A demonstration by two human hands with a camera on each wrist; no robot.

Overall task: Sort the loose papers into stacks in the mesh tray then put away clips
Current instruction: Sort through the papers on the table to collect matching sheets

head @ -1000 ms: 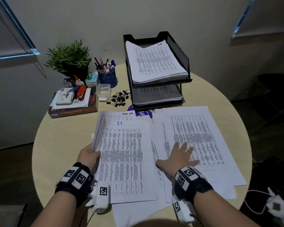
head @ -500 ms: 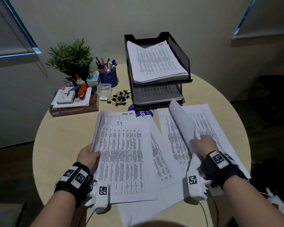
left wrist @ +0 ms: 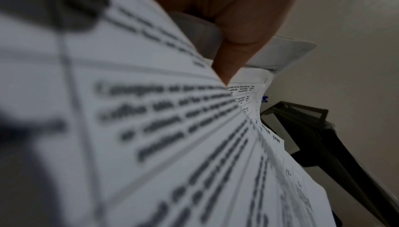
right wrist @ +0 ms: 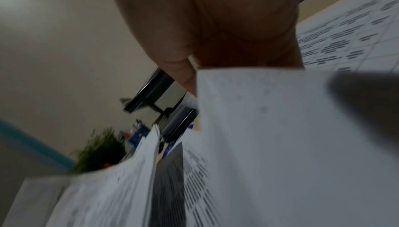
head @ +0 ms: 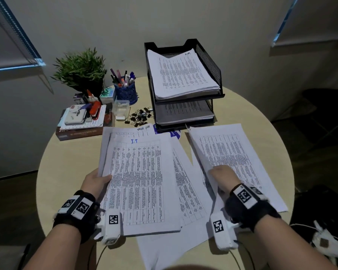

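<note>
Left hand (head: 95,181) grips the gathered stack (head: 139,182) by its left edge, thumb on top, keeping it squared above the table (head: 66,162). Right hand (head: 223,175) pinches one loose sheet (head: 200,158) upright, which I judge bound for that stack; mesh tray (head: 209,61) waits behind.

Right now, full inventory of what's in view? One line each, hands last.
mesh tray: 1, black, two tiers, back of table, paper stack in each tier
loose papers: several, white printed, spread over the table front
I-T stack: 1, white, left of centre, held up
binder clips: a pile, black, left of the tray
clear box: 1, transparent, beside the clips
pen cup: 1, blue, full of pens
plant: 1, green, back left
book pile: 1, brown book under notepads and small items
table: 1, round, beige
left hand: grips the I-T stack's left edge
right hand: pinches a lifted sheet
</note>
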